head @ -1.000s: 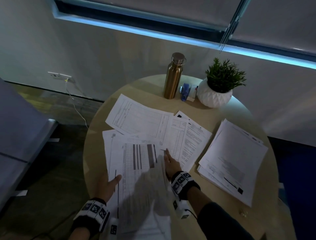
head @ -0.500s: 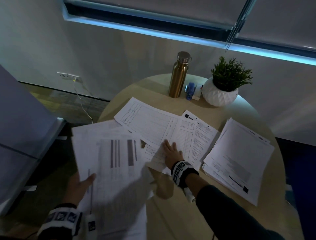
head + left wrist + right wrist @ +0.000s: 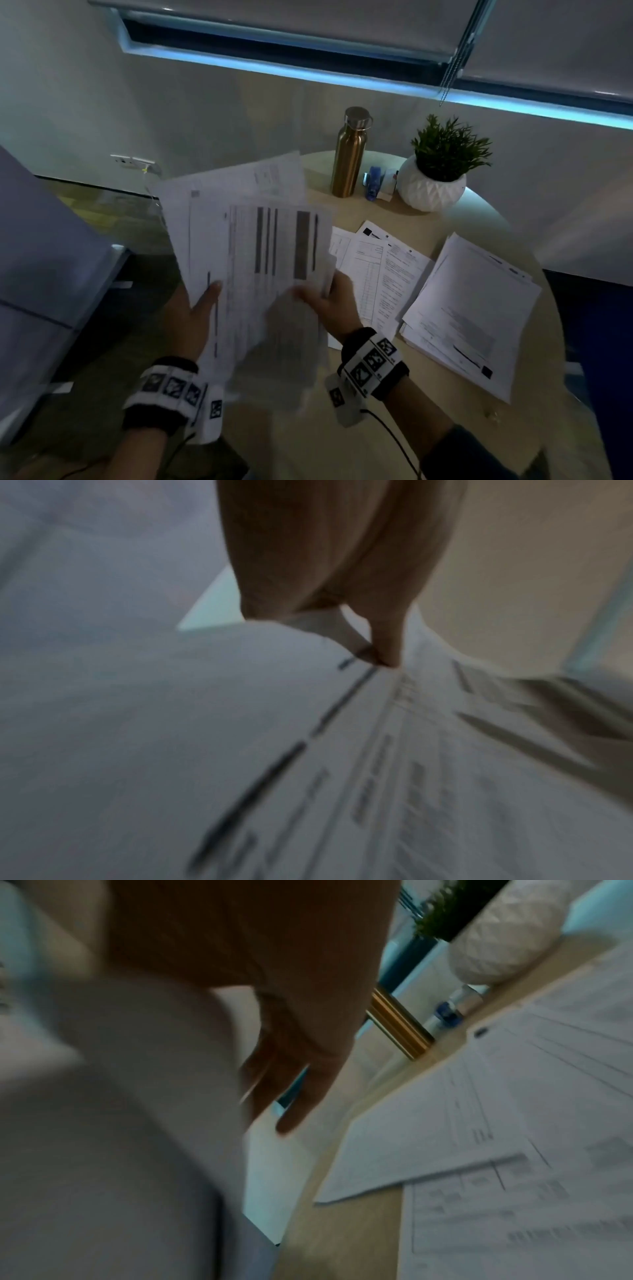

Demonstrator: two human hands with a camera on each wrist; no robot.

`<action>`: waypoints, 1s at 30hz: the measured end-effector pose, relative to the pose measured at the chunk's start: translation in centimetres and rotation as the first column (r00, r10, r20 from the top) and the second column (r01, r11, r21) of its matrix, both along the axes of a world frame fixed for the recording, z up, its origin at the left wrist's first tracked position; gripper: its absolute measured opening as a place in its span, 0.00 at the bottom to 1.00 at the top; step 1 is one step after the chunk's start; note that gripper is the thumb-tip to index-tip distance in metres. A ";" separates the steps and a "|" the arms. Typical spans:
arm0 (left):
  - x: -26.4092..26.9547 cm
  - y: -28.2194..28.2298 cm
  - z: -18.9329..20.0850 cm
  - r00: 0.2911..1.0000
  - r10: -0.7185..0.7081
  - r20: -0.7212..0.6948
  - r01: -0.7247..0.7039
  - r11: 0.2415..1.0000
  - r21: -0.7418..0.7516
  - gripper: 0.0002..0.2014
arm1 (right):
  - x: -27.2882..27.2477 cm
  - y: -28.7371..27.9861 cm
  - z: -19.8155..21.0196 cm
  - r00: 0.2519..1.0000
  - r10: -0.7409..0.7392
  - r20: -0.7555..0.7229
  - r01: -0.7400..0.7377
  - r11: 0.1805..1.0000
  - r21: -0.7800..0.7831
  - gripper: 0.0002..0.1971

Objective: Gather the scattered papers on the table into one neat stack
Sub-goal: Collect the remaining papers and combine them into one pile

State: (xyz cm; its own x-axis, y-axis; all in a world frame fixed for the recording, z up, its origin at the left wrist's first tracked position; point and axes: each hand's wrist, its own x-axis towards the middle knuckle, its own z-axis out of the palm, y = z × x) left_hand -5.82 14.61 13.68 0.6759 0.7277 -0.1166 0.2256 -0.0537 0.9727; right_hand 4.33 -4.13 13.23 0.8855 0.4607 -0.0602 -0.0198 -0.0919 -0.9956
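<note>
A fanned bundle of printed papers (image 3: pixel 253 240) is lifted above the near left of the round wooden table (image 3: pixel 534 421). My left hand (image 3: pixel 202 305) grips its lower left edge, and the left wrist view shows the thumb pressed on the top sheet (image 3: pixel 308 750). My right hand (image 3: pixel 325 298) grips the lower right edge, thumb on top and fingers behind. Several loose sheets (image 3: pixel 387 270) lie flat mid-table. A thicker, roughly squared stack (image 3: pixel 472 311) rests at the right. In the blurred right wrist view, the held papers (image 3: pixel 120 1123) fill the left and the loose sheets (image 3: pixel 514 1123) lie below.
A gold metal bottle (image 3: pixel 349 154), a blue stapler (image 3: pixel 373 178) and a potted plant in a white pot (image 3: pixel 435 174) stand at the table's far edge. A grey surface (image 3: pixel 51 274) sits off to the left, over the floor.
My right hand left the sheets on the table and took hold of the bundle's right edge. The bundle rose and swung right, from beside the table to above it.
</note>
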 end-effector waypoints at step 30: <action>4.6 -4.6 -0.9 0.976 0.035 0.217 -0.028 0.999 -0.037 0.24 | 3.4 -2.9 -2.2 0.950 -0.291 0.113 0.283 0.955 0.084 0.12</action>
State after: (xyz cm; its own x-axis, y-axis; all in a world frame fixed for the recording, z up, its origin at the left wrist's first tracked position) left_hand -1.26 9.97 12.79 0.6644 0.7473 0.0060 0.0099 -0.0169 0.9998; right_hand 7.78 -7.08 11.00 0.9795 0.1851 0.0792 0.0871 -0.0348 -0.9956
